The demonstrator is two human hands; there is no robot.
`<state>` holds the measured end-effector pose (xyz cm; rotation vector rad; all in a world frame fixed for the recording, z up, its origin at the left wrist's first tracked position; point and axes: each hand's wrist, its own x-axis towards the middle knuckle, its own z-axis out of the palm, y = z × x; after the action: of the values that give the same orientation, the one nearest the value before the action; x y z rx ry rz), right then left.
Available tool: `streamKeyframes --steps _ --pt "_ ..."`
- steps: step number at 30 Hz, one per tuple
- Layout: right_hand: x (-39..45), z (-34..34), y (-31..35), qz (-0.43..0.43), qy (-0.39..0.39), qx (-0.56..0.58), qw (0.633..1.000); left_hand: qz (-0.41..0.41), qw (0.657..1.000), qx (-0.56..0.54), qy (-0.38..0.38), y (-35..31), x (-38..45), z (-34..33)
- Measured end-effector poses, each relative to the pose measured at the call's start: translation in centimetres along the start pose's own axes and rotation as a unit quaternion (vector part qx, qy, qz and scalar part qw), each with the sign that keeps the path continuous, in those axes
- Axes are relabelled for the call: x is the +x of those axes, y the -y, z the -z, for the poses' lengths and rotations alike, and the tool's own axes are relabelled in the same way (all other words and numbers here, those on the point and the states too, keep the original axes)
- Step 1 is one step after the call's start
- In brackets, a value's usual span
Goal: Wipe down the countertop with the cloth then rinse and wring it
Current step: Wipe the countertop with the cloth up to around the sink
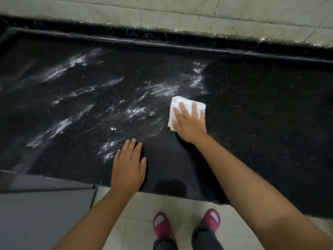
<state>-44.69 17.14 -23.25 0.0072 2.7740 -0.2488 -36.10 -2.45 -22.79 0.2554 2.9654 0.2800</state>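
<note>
Black stone with fine speckles makes the table (pixel 261 114), and across its left and middle part we see many white streaks of powder (pixel 133 110), smeared in slanting lines. We press the folded white cloth (pixel 177 105) flat on the table with our right hand (pixel 189 123); its grip is open, the fingers straight and spread over the cloth, not curled around it. The cloth lies at the right border of the dirty zone, and the stone to the right of it looks dark and without streaks. Our left hand (pixel 128 166) rests flat near the front edge of the table, also open and holding nothing, touching the nearest streaks. To do this step well, we judge that we should keep the whole palm on the cloth, push with even pressure, and go leftward in overlapping passes, so that the powder is collected and not only spread thinner. The left hand stands in the path of the low streaks, so it probably must move away. A raised dark ledge (pixel 180 43) runs along the back, under the pale tiled wall (pixel 180 13), and powder may stay in that corner. Below left is a grey cabinet door (pixel 45 213); on the tiled floor (pixel 129 204) we see our pink slippers (pixel 163 224). No sink for rinsing shows in this view.
</note>
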Motion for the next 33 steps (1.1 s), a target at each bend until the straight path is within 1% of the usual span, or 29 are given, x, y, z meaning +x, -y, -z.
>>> streamKeyframes --steps 3,4,5,6,7,9,11,13,14,15,16,18,19,20,21,22,23,25,26,27,28,30,32,33 --pt "-4.7 -2.9 1.9 0.105 -0.031 -0.057 0.992 -0.028 0.999 0.025 0.018 0.3 0.6 -0.5" --pt "-6.8 -4.0 1.4 0.123 -0.039 -0.073 0.989 -0.032 0.999 0.026 0.035 0.3 0.6 -0.7" --pt "-8.8 -4.9 0.2 0.13 -0.043 -0.077 0.988 -0.037 0.998 0.028 0.048 0.3 0.7 -1.0" --pt "-10.9 -5.6 -1.4 0.121 -0.028 -0.074 0.989 -0.042 0.997 0.033 0.056 0.4 0.8 -1.2" --pt "-12.7 -6.1 -3.4 0.11 -0.036 -0.076 0.99 -0.049 0.996 0.037 0.058 0.4 0.9 -1.4" --pt "-14.5 -5.0 -6.9 0.045 -0.049 -0.063 0.996 -0.056 0.996 0.041 0.054 0.5 1.0 -1.6" --pt "-13.0 -3.4 -8.9 -0.057 -0.066 -0.025 0.996 -0.055 0.997 0.043 0.037 0.7 1.0 -1.6" --pt "-9.5 -2.1 -8.8 -0.168 -0.046 0.018 0.985 -0.057 0.997 0.035 0.027 0.7 1.1 -1.7" --pt "-7.7 -1.5 -7.6 -0.193 -0.03 0.021 0.981 -0.057 0.998 0.031 0.022 0.7 1.1 -1.7" --pt "-6.3 -1.1 -5.9 -0.183 -0.016 0.018 0.983 -0.056 0.998 0.028 0.016 0.7 1.2 -1.7" --pt "-5.5 -1.4 -4.2 -0.154 -0.016 0.008 0.988 -0.054 0.998 0.028 0.012 0.7 1.2 -1.7" --pt "-6.1 -3.1 -1.1 -0.075 -0.061 -0.057 0.994 -0.055 0.998 0.031 0.01 0.7 1.2 -1.7" --pt "-7.4 -4.2 0.0 -0.038 -0.086 -0.071 0.993 -0.055 0.998 0.032 0.011 0.7 1.2 -1.7" --pt "-9.3 -5.4 0.8 0.002 -0.084 -0.065 0.994 -0.056 0.998 0.032 0.014 0.7 1.2 -1.7" --pt "-11.6 -6.4 1.0 0.034 -0.073 -0.057 0.995 -0.057 0.998 0.029 0.016 0.7 1.2 -1.7" --pt "-14.0 -7.5 0.6 0.061 -0.081 -0.059 0.993 -0.058 0.998 0.025 0.017 0.8 1.2 -1.8" --pt "-16.3 -8.1 -0.3 0.075 -0.071 -0.053 0.993 -0.058 0.998 0.02 0.013 0.8 1.1 -1.8" --pt "-19.7 -8.6 -3.2 0.084 -0.086 -0.046 0.992 -0.052 0.999 0.002 0.011 0.8 1.0 -1.8" --pt "-20.6 -8.5 -5.1 0.069 -0.095 -0.053 0.992 -0.045 0.999 -0.009 0.02 0.7 0.9 -1.8" --pt "-20.9 -8.1 -6.9 0.048 -0.087 -0.056 0.993 -0.041 0.999 -0.016 0.023 0.7 0.9 -1.8" --pt "-20.5 -7.3 -8.4 0.019 -0.074 -0.052 0.996 -0.04 0.999 -0.019 0.015 0.7 0.8 -1.8" --pt "-18.6 -5.6 -10.5 -0.056 -0.075 -0.045 0.995 -0.041 0.999 -0.021 0.012 0.6 0.8 -1.8" --pt "-15.6 -4.3 -9.9 -0.156 -0.052 -0.011 0.986 -0.038 0.999 -0.027 0.019 0.6 0.8 -1.8" --pt "-13.8 -3.9 -8.6 -0.188 -0.037 -0.006 0.982 -0.038 0.999 -0.031 0.017 0.5 0.8 -1.8"
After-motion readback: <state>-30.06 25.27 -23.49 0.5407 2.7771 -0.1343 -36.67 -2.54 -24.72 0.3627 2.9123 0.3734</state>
